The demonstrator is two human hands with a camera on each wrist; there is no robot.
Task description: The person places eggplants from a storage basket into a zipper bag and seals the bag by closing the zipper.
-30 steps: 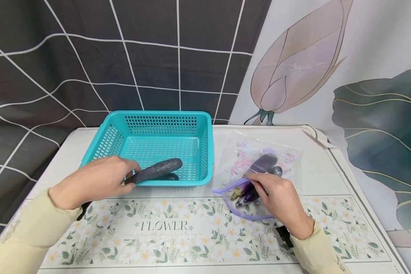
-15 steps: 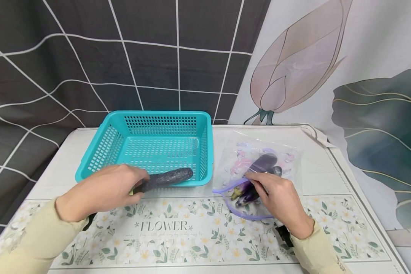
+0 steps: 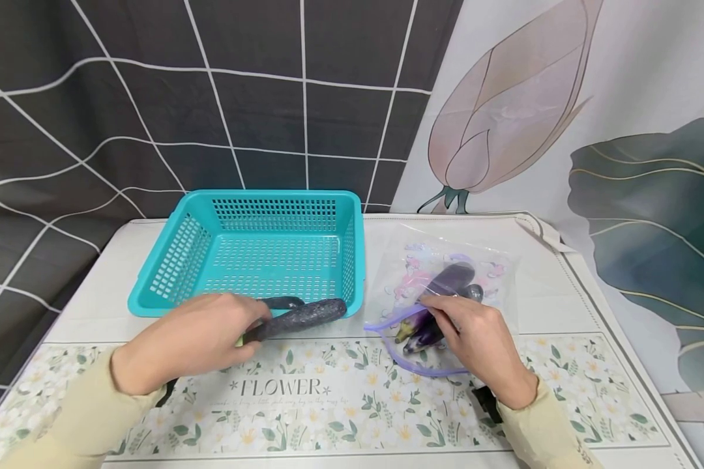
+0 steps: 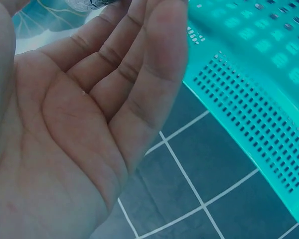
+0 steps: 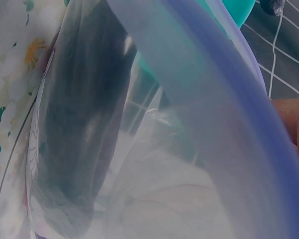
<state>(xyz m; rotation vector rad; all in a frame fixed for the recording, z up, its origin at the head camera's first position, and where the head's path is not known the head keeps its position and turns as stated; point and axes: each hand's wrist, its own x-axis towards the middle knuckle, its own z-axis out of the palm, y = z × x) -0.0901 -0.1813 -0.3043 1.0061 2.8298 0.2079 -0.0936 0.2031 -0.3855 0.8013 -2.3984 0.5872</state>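
My left hand [image 3: 202,335] holds a long, dark, rough-skinned vegetable [image 3: 305,318] by its light green end. The vegetable points right, over the front rim of the turquoise basket [image 3: 354,260]. A second dark vegetable [image 3: 283,303] lies inside the basket, partly hidden by the hand. In the left wrist view the palm [image 4: 65,129] faces the camera, with only a bit of the held vegetable [image 4: 87,4] at the top. My right hand [image 3: 475,335] pinches the purple rim of a clear zip bag [image 3: 381,286], keeping its mouth apart. Eggplants [image 3: 452,279] lie in the bag.
The table bears a white cloth with a flowered band [image 3: 281,417] along the front. A dark gridded curtain [image 3: 258,111] hangs behind the basket, and a pale flower-printed one [image 3: 516,111] at the right.
My left hand has moved right and toward me, bringing the dark vegetable from inside the basket to over its front rim. The right hand and the bag have stayed put.
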